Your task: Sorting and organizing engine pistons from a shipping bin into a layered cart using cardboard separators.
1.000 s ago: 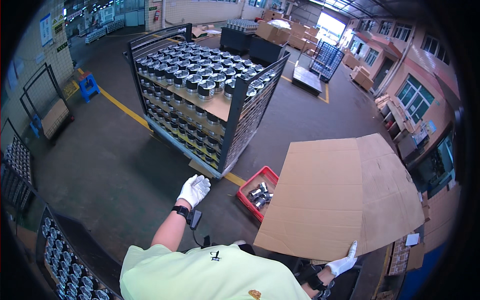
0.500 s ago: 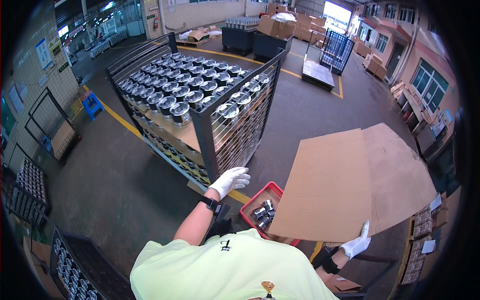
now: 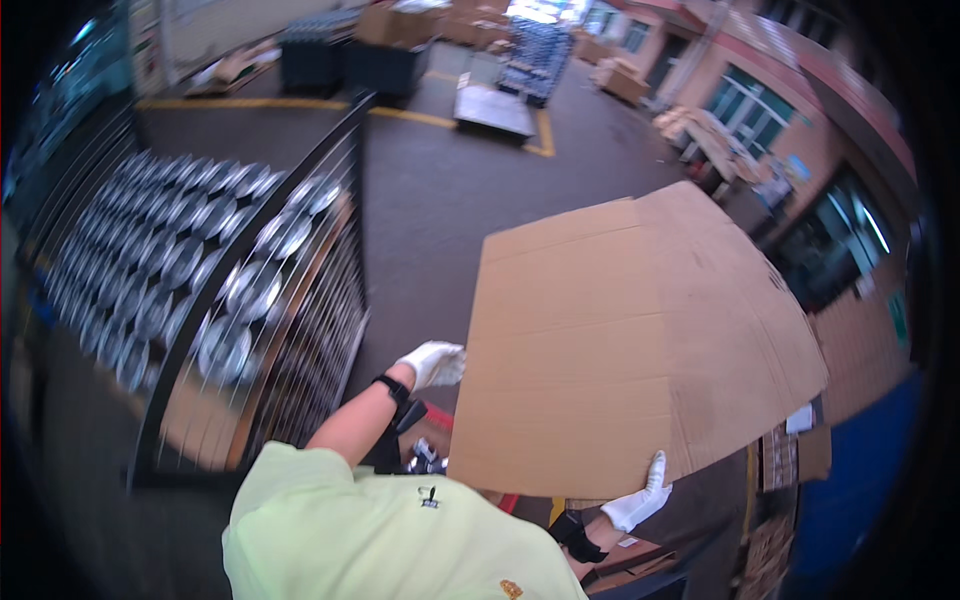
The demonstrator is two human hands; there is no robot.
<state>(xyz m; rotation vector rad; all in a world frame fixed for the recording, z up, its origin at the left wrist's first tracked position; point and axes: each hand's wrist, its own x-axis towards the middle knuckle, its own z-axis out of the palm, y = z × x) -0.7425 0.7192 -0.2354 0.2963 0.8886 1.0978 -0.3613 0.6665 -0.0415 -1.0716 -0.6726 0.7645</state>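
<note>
A large folded or double cardboard sheet [image 3: 570, 340] is held up at a tilt in front of me. My white-gloved right hand [image 3: 640, 500] grips its lower edge, the thumb on the upper face and the other fingers hidden underneath. Beside the sheet's left edge is my white-gloved left hand [image 3: 435, 364], its fingers stretched toward the cardboard; whether they touch it is unclear. Partly covered by the sheet, a red crate [image 3: 438, 416] sits below with a few shiny metal cylinders [image 3: 425, 455] in it.
At the left stands a wire-sided cage cart [image 3: 250, 270] loaded with rows of metal cylinders [image 3: 185, 260]. A flat platform cart [image 3: 495, 108], dark bins [image 3: 385, 68] and a blue cage [image 3: 537, 58] are farther off. Stacked boxes [image 3: 778, 465] stand at the right.
My view has turned right, so the cage cart appears farther left. My left hand has moved from beside the cart to the sheet's left edge. The right hand still grips the cardboard.
</note>
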